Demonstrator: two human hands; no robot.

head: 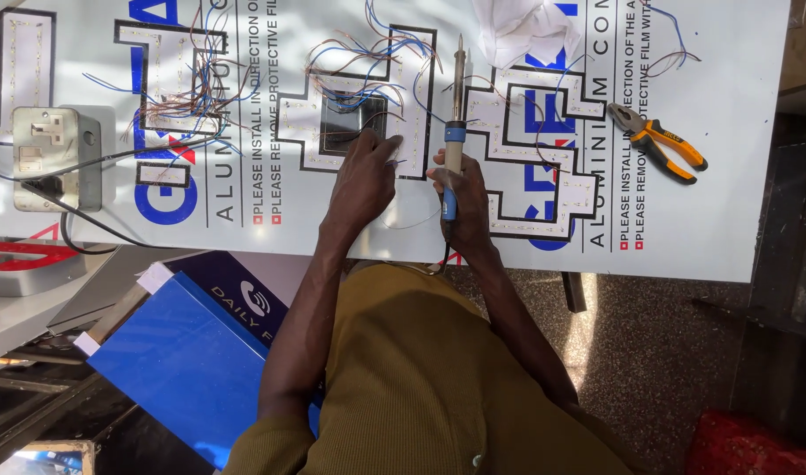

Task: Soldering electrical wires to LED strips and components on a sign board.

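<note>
While the right hand [463, 189] was clenched around the blue handle of a soldering iron [455, 132], the tool stood near the centre of the frame with its metal shaft pointing toward the top edge. Its cord [445, 251] ran from the handle toward the person's body. The left hand [363, 180], just left of the iron, rested on a white letter-shaped strip [413, 114] outlined in black, with its fingertips [392, 142] pressed down at a spot beside the iron; it grasped nothing that could be made out. The strip lay on a white printed panel [737, 202] that filled the upper half of the frame. Rows of small lights ran along the strip, and thin blue, red and brown wires [359, 57] looped above it. A dark rectangular recess [352, 123] sat just above the left hand. At the upper right, orange-and-black pliers [658, 141] lay on the panel, well apart from both hands. A crumpled white cloth [521, 31] lay at the top edge, right of the iron's tip. At the upper left, a grey socket box [55, 158] with a black cable [86, 233] rested on the panel. Below the panel, at lower left, a blue board [183, 361] leaned near the person's olive-coloured sleeve [420, 387].
</note>
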